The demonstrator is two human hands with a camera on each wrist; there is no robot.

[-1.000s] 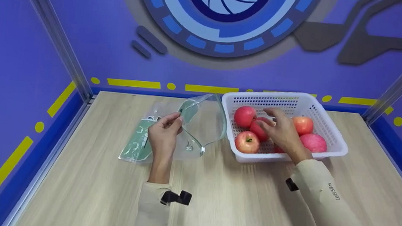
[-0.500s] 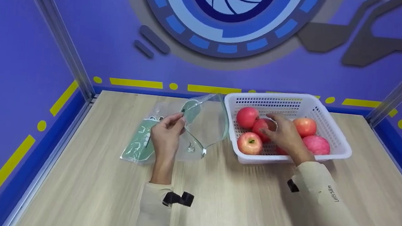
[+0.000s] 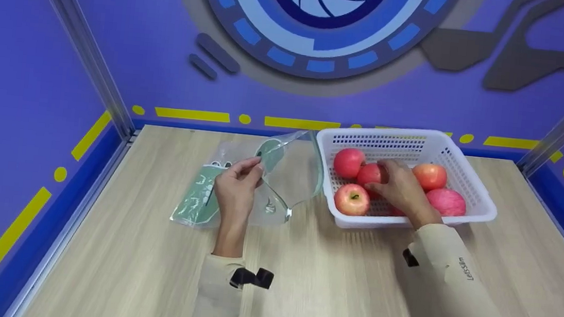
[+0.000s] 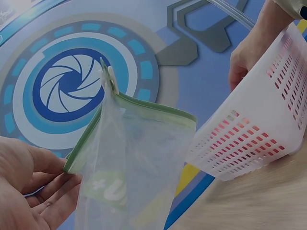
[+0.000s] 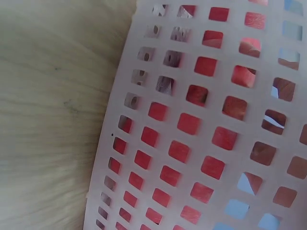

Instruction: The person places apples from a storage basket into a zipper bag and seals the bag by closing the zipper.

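My left hand (image 3: 236, 188) pinches the rim of a clear zip bag (image 3: 293, 172) between thumb and fingers. Green print and a green zip strip mark the bag, whose mouth gapes toward the basket. In the left wrist view, a white slider (image 4: 109, 79) sits on the green zip edge. Over the white plastic basket (image 3: 484, 211), my right hand (image 3: 405, 192) reaches in and grips a red apple (image 3: 369, 174) with thumb and fingers round its right side. Basket mesh fills the right wrist view, hiding that hand's grip there.
Other apples lie in the basket: a red one (image 3: 349, 162), a yellow-red one (image 3: 352, 200), an orange-red one (image 3: 429, 177) and a pink one (image 3: 446, 202). A wooden table (image 3: 321, 291) bears everything. Blue printed panels (image 3: 116, 49) enclose the back and sides.
My right hand has lowered onto the red apple, and its fingers have closed round it. The left hand keeps its pinch on the bag. The head view has shifted slightly.
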